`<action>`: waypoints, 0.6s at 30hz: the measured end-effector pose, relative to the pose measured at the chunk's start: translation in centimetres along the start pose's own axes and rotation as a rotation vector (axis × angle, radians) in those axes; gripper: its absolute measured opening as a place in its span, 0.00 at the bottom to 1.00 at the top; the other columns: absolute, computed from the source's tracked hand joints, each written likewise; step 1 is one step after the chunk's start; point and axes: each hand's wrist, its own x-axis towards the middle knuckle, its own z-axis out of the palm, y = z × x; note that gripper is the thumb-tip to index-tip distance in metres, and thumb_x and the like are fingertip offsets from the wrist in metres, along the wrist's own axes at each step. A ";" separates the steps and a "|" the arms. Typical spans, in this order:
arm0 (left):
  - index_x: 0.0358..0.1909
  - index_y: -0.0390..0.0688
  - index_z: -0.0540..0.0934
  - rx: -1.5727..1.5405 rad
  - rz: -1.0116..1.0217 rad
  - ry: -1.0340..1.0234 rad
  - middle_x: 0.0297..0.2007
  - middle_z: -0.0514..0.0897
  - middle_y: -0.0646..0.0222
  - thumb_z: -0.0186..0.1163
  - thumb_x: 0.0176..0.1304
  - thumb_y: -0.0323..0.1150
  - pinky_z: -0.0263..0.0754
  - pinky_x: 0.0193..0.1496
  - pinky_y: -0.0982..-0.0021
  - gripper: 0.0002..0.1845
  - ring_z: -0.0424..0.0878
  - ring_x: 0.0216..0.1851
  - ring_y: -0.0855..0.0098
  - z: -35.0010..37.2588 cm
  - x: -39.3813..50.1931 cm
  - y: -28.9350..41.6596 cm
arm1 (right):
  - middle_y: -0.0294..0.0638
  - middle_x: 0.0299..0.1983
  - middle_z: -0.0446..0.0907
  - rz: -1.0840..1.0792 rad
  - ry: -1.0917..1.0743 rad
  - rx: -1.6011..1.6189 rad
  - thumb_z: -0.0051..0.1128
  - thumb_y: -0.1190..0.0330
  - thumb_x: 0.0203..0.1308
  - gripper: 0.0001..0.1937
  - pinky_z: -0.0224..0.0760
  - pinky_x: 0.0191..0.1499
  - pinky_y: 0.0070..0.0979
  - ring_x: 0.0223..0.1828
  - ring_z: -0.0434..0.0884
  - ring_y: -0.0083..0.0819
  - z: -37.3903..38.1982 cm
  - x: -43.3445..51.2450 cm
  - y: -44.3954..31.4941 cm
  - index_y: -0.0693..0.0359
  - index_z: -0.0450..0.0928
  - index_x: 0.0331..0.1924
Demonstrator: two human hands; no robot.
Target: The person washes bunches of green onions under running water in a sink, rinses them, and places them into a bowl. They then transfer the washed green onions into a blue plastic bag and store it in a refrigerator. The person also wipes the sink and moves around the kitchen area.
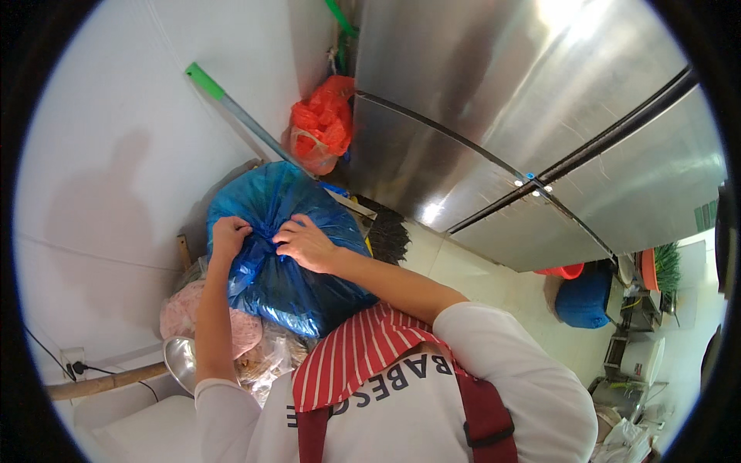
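Note:
A large, full blue plastic bag (pixel 307 295) bulges in front of me, its mouth gathered and twisted at the middle of the top. My left hand (pixel 230 234) pinches the plastic on the left side of that gathered neck. From the right, my right hand (pixel 307 243) has its curled fingers on the bunched plastic, close to the left hand. The fingertips of both hands are partly hidden in the folds. What fills the bag cannot be made out through the film.
A stainless-steel refrigerator (pixel 428 156) stands on the right. Behind the bag, a green-tipped pole (pixel 249 121) leans near a red plastic bag (pixel 324 121); dark bristles (pixel 391 234) lie beside it. A pink bag (pixel 182 312) and metal bowl (pixel 180 362) are left. A blue barrel (pixel 584 298) stands farther right.

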 end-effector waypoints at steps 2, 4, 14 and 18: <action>0.29 0.36 0.81 0.145 0.117 0.194 0.29 0.82 0.57 0.62 0.49 0.33 0.72 0.35 0.68 0.10 0.80 0.31 0.64 0.9 -0.2 0.2 | 0.38 0.49 0.74 0.183 -0.101 0.087 0.51 0.73 0.49 0.10 0.58 0.57 0.33 0.52 0.71 0.35 0.0 -1.3 0.5 0.54 0.80 0.36; 0.31 0.37 0.81 0.214 0.055 0.228 0.31 0.82 0.56 0.60 0.52 0.41 0.71 0.40 0.64 0.15 0.80 0.35 0.60 2.0 -0.6 1.5 | 0.40 0.49 0.74 0.208 0.079 0.097 0.50 0.74 0.49 0.12 0.60 0.56 0.35 0.52 0.70 0.37 -0.9 -3.9 2.1 0.54 0.79 0.39; 0.60 0.27 0.53 0.506 -0.600 0.057 0.53 0.67 0.41 0.61 0.40 0.64 0.63 0.55 0.52 0.57 0.64 0.55 0.43 6.7 0.5 11.0 | 0.51 0.42 0.73 1.626 1.050 -0.316 0.64 0.64 0.41 0.28 0.66 0.48 0.38 0.44 0.74 0.44 -18.7 -32.4 25.8 0.67 0.65 0.47; 0.47 0.31 0.65 0.653 -0.514 0.148 0.46 0.73 0.44 0.70 0.37 0.48 0.70 0.47 0.55 0.41 0.70 0.49 0.45 7.4 0.8 9.3 | 0.51 0.46 0.74 1.667 1.215 0.015 0.60 0.64 0.42 0.25 0.63 0.51 0.31 0.47 0.74 0.42 -21.6 -36.6 30.3 0.71 0.70 0.45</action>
